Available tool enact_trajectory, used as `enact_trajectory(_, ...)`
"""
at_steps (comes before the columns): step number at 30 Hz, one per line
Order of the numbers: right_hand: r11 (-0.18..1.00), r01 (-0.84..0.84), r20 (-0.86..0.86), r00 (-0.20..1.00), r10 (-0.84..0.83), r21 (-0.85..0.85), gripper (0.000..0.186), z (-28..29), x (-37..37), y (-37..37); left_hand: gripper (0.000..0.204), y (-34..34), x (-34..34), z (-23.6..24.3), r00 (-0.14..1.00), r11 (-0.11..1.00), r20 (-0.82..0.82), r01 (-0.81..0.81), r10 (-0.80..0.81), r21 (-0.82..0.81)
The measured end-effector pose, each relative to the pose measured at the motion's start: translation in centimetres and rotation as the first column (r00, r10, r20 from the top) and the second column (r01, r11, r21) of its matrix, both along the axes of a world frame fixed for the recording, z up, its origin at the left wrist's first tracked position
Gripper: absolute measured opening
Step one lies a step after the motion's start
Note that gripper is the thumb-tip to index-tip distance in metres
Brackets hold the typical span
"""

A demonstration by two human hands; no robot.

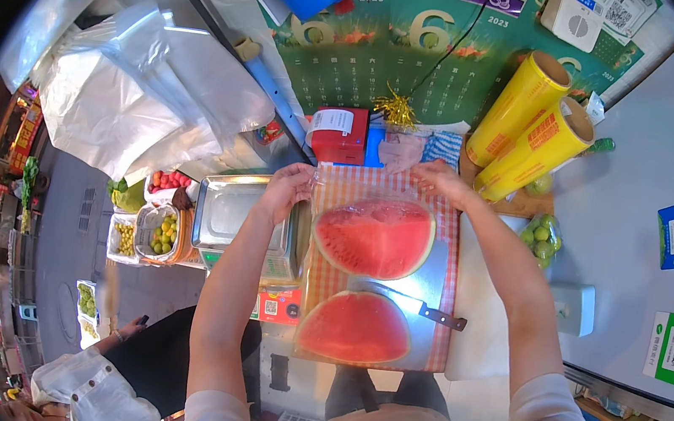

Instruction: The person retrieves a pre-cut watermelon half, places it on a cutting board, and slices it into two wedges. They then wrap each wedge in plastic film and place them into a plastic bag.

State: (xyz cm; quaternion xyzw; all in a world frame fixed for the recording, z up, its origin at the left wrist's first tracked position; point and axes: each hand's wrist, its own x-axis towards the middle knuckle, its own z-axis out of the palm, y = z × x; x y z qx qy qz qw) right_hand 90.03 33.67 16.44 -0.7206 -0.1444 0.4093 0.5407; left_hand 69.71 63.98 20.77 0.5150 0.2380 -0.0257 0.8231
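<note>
Two cut watermelon pieces lie red face up on an orange checked cloth: a far piece (372,236) and a near piece (356,326). Clear cling film (364,182) stretches across the far piece, its sheen showing on the flesh. My left hand (292,189) pinches the film at the far left corner of the cloth. At the far right corner, my right hand (443,181) has its fingers closed on the film's other end. A knife (410,304) lies flat between the pieces, its dark handle pointing right.
Yellow film rolls (525,142) stand at the back right, beside a bag of green fruit (541,240). A metal-topped scale (234,212) sits left of the cloth. Behind is a red printer (338,134). Plastic bags (140,91) hang at left; another person (105,389) is at lower left.
</note>
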Motion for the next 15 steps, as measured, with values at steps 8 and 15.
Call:
enact_trajectory(8,0.772,-0.561,0.036,0.802,0.597,-0.298,0.026,0.7,0.7,2.9,0.007,-0.9,-1.5,1.5,0.994,0.997,0.102,-0.051,0.045,0.066)
enact_trajectory(15,0.968,-0.243,0.105,0.966,0.236,0.056,0.023,0.9,2.5,0.2,0.006,-1.3,-2.1,2.2,0.986,0.986,0.126,-0.126,0.112,0.107)
